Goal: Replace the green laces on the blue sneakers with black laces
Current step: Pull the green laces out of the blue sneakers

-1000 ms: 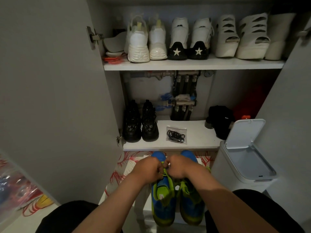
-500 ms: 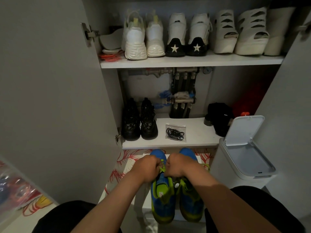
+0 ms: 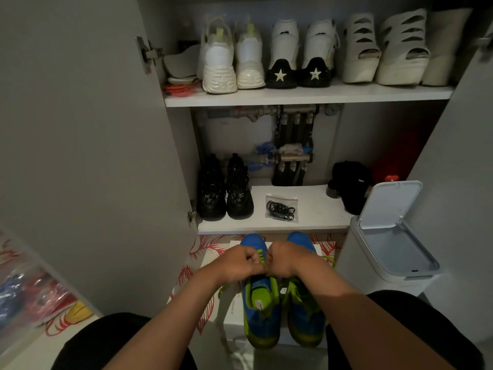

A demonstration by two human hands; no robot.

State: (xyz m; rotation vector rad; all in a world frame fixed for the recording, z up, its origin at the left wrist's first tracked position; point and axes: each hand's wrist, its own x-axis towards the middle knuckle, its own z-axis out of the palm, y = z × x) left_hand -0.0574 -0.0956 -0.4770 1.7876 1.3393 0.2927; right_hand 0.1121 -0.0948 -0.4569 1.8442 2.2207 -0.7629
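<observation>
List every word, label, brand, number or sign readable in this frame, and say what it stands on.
No word or number reads clearly.
White star: on each black heel of the white high-tops.
Logo on the black cap: too small.
Print on the white box: blurred.
Tongue labels of the blue sneakers: blurred.
White marks on the black shoes: unreadable.

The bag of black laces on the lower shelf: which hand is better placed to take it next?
Probably the right hand: the bag lies almost straight ahead of it, while the left hand sits further aside. Both grip the green laces now.
</observation>
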